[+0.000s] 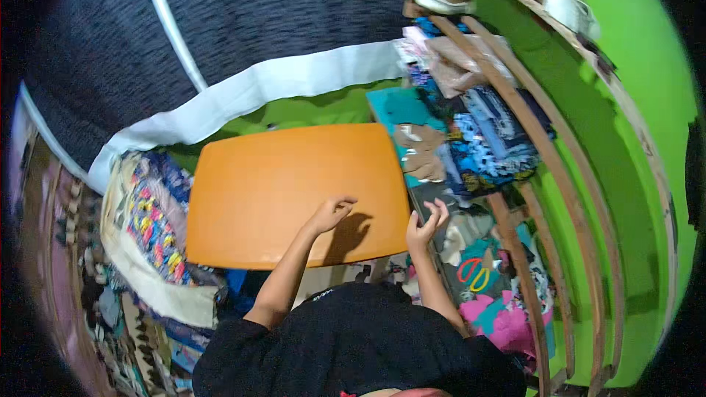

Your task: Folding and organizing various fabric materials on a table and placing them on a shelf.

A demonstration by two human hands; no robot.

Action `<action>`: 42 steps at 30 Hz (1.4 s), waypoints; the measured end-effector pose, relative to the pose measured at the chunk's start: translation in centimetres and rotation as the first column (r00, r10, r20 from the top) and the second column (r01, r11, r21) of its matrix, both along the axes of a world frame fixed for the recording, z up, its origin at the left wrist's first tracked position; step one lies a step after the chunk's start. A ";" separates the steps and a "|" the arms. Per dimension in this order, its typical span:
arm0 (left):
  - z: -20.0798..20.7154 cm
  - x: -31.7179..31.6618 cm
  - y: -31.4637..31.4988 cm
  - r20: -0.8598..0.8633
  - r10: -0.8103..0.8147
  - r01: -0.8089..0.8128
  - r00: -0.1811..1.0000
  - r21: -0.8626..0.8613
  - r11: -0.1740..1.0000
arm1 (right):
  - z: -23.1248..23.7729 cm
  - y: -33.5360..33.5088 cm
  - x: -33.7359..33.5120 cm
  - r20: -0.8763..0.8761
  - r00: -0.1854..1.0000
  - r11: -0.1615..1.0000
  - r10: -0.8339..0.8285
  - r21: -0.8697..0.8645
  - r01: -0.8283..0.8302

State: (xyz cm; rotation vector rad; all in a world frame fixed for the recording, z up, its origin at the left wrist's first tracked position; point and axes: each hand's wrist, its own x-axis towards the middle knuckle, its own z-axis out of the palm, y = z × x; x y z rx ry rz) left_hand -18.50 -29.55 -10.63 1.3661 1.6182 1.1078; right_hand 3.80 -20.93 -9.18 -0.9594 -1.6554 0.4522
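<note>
An orange table (294, 184) with rounded corners stands in front of me. Over its near right part hovers my left hand (334, 215), fingers loosely bent and apart, with nothing seen in it. Its shadow falls on the tabletop. My right hand (426, 226) is raised at the table's right edge, fingers apart and empty. It is nearest to a dark strip of surface beside the table. Brown flat cut-out pieces (421, 153) lie on a teal sheet (397, 106) beyond the right hand.
On the right, wooden rails (562, 154) run past folded clothes (493, 132), red and yellow loops resembling scissor handles (474, 273), and pink pieces (504, 323). A cloth-lined container of patterned fabric (156, 231) stands left of the table. White-edged dark cloth (294, 15) hangs behind.
</note>
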 end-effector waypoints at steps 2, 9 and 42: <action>-1.9 -3.0 -7.1 0.080 0.148 -0.142 0.986 -0.082 0.986 | -0.9 -3.4 -3.0 -0.011 0.996 0.994 0.085 -0.062 -0.086; -5.3 -10.3 -29.7 0.023 0.695 -0.678 0.719 -0.201 0.708 | -3.9 -14.1 -13.5 -0.007 0.796 0.755 0.605 -0.313 -0.577; -10.5 -35.8 -50.6 -0.311 0.947 -0.973 -0.074 -0.183 -0.137 | -4.0 -25.6 -45.6 0.088 -0.173 -0.094 0.981 -0.563 -0.821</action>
